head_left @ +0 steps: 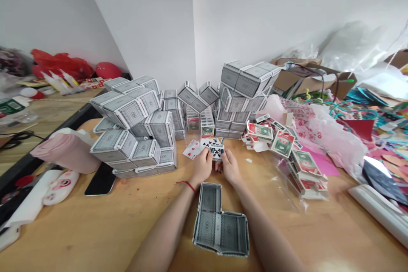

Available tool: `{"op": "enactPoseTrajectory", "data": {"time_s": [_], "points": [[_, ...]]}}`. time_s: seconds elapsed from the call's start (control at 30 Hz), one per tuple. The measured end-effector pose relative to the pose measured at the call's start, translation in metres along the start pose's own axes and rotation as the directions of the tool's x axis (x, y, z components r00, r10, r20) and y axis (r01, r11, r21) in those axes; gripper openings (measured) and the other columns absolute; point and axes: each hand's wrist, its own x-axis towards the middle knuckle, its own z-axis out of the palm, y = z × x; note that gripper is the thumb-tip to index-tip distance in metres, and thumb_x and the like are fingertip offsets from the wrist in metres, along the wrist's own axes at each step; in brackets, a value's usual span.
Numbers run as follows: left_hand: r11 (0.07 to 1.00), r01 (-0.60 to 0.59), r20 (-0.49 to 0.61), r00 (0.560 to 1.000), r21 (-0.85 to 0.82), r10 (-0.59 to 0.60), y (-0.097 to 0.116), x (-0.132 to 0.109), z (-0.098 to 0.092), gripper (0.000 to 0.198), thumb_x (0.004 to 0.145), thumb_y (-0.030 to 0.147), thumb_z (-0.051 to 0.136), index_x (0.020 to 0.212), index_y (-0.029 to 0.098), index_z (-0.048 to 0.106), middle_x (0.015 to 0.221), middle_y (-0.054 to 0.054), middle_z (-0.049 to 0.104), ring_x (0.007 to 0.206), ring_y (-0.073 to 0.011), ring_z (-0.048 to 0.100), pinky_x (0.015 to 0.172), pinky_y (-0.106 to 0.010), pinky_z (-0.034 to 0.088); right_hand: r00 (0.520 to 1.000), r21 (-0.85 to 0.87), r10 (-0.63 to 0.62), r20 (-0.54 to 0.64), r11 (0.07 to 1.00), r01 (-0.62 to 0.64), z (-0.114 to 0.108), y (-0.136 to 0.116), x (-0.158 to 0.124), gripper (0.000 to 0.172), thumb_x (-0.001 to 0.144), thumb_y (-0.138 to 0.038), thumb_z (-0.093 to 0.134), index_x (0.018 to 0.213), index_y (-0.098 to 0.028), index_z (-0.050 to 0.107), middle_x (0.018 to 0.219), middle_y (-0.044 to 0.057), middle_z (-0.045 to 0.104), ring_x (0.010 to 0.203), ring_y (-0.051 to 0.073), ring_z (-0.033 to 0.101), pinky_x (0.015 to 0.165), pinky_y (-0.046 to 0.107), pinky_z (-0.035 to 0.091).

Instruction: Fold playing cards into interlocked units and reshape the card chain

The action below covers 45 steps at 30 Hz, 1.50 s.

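Observation:
Both my left hand (204,164) and my right hand (230,165) pinch a playing card (217,151) with black club marks, one at each side of it. More face-up cards lie just beyond, among them a red-heart card (191,149). Between my forearms sits an L-shaped open box piece (206,225) made of grey-backed cards. Behind the hands, two stacked card packs (207,124) stand among the card-built blocks. A V-shaped card piece (198,101) rests above them.
Tall card-block stacks stand left (132,108) and right (244,80). Opened card boxes (283,142) and a plastic bag (331,131) lie at right. A black phone (100,179), a pink roll (68,151) and a white pouch (60,188) are at left.

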Motion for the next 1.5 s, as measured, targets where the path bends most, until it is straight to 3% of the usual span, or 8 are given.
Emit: {"op": "enactPoseTrajectory", "data": {"time_s": [0.17,0.5,0.67,0.77,0.97,1.17,1.33,1.5], "points": [[0.998,-0.024,-0.009,1.0,0.062,0.025,0.0,-0.002,-0.001,0.03,0.085,0.032,0.034,0.061,0.018,0.045,0.055,0.001,0.051,0.054,-0.0117,0.047,0.052,-0.023,0.033,1.0,-0.043,0.006,-0.013,0.999,-0.007,0.002,0.001,-0.001,0.04,0.079,-0.059,0.034,0.065,-0.021,0.037,0.032,-0.009,0.039,0.026,0.008,0.034,0.031,0.019,0.024],[0.995,0.064,0.015,0.998,-0.075,-0.063,0.002,-0.002,-0.001,0.041,0.084,0.04,0.034,0.049,0.018,0.042,0.042,0.002,0.046,0.043,-0.0105,0.046,0.045,-0.022,0.034,0.994,-0.113,-0.014,-0.108,0.994,0.002,0.001,0.005,0.002,0.042,0.076,-0.057,0.042,0.058,-0.02,0.041,0.037,-0.007,0.039,0.031,0.007,0.035,0.032,0.02,0.025],[1.0,0.01,-0.077,0.997,0.0,-0.01,-0.004,0.002,0.0,0.021,0.079,0.036,0.047,0.074,0.016,0.055,0.06,0.0,0.056,0.057,-0.0121,0.053,0.055,-0.023,0.039,0.983,-0.17,-0.05,-0.175,0.985,0.019,0.0,0.009,0.003,0.037,0.072,-0.055,0.049,0.073,-0.018,0.051,0.046,-0.003,0.051,0.035,0.01,0.043,0.034,0.021,0.032],[1.0,0.017,-0.093,0.996,0.017,-0.015,-0.008,0.002,0.001,0.023,0.077,0.03,0.051,0.095,0.017,0.055,0.075,-0.004,0.063,0.067,-0.0147,0.059,0.061,-0.025,0.044,0.986,-0.211,-0.047,-0.158,0.977,0.013,0.0,0.014,0.003,0.037,0.074,-0.055,0.046,0.071,-0.018,0.051,0.046,-0.002,0.054,0.035,0.012,0.046,0.036,0.022,0.034],[0.971,-0.051,-0.095,0.993,0.234,0.075,-0.01,0.002,0.002,0.025,0.083,0.024,0.041,0.1,0.016,0.057,0.09,-0.01,0.065,0.08,-0.0189,0.061,0.072,-0.03,0.045,0.989,-0.238,-0.038,-0.144,0.971,0.002,0.0,0.014,0.003,0.038,0.077,-0.056,0.041,0.065,-0.021,0.048,0.042,-0.001,0.054,0.033,0.014,0.049,0.036,0.023,0.037],[0.977,-0.006,-0.129,0.991,0.213,0.034,-0.009,0.003,0.002,0.029,0.083,0.02,0.038,0.106,0.015,0.056,0.09,-0.011,0.065,0.081,-0.0193,0.06,0.073,-0.031,0.045,0.997,-0.093,0.012,-0.071,0.995,-0.018,-0.002,0.002,0.001,0.041,0.078,-0.057,0.037,0.068,-0.02,0.051,0.048,0.0,0.057,0.039,0.015,0.052,0.04,0.026,0.042],[0.994,-0.057,-0.07,0.996,0.09,0.063,-0.001,-0.001,-0.001,0.037,0.082,0.017,0.04,0.118,0.021,0.047,0.101,-0.006,0.063,0.085,-0.0159,0.06,0.075,-0.028,0.046,0.996,-0.052,-0.06,-0.06,0.997,0.057,-0.006,0.003,0.003,0.037,0.074,-0.052,0.049,0.076,-0.016,0.058,0.072,0.003,0.063,0.068,0.017,0.057,0.059,0.026,0.046],[0.993,-0.097,-0.045,0.994,0.059,0.1,0.005,-0.001,-0.004,0.027,0.083,0.021,0.041,0.105,0.02,0.055,0.106,-0.006,0.061,0.097,-0.0167,0.056,0.085,-0.031,0.043,0.995,0.332,0.065,0.077,0.939,-0.088,-0.005,0.005,0.005,0.035,0.074,-0.049,0.049,0.092,-0.019,0.053,0.09,0.004,0.063,0.075,0.018,0.059,0.057,0.026,0.047]]}}
